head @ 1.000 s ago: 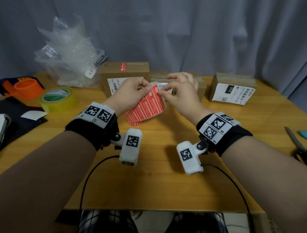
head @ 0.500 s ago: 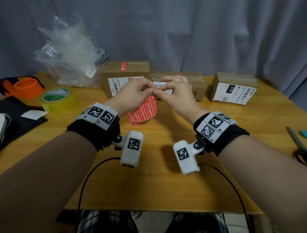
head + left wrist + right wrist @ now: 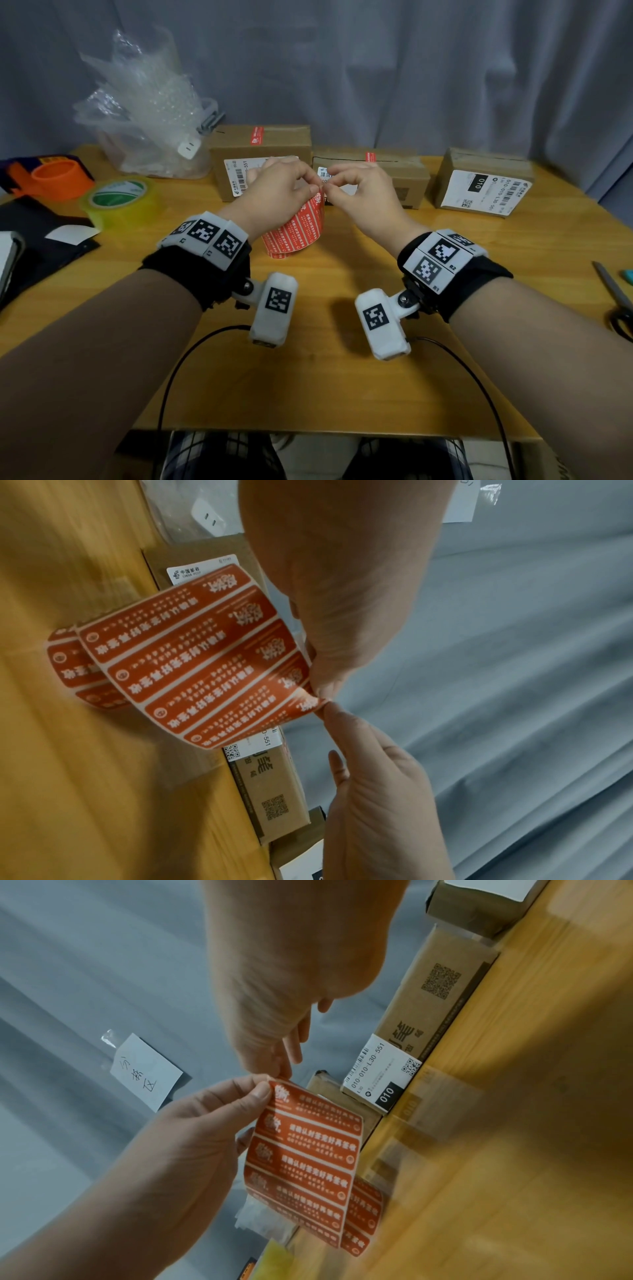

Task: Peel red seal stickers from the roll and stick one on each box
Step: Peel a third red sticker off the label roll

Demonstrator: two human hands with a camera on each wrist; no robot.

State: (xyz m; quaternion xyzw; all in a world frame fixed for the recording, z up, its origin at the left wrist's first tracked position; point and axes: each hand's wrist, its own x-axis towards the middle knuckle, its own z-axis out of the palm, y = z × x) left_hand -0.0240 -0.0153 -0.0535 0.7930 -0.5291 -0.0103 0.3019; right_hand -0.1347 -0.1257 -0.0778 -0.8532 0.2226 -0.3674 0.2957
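A strip of red seal stickers [image 3: 297, 229] hangs from my hands down to the wooden table [image 3: 308, 394], its lower end curled. My left hand [image 3: 281, 195] pinches the strip's top corner [image 3: 308, 696] between thumb and fingers. My right hand [image 3: 356, 195] pinches at the same top edge [image 3: 277, 1083] with thumb and forefinger. Three cardboard boxes stand at the back: the left box [image 3: 260, 150] and the middle box [image 3: 394, 164] each carry a red seal on top, the right box [image 3: 486, 181] shows none.
Bubble wrap in a clear bag [image 3: 147, 120] stands at the back left. A yellow tape roll [image 3: 120, 202], an orange tape holder [image 3: 58, 178] and a black mat [image 3: 30, 240] lie on the left. Scissors [image 3: 616, 301] lie at the right edge.
Both hands rose and drew together at the strip's top corner. The strip turned from slanted right to hanging nearly straight down.
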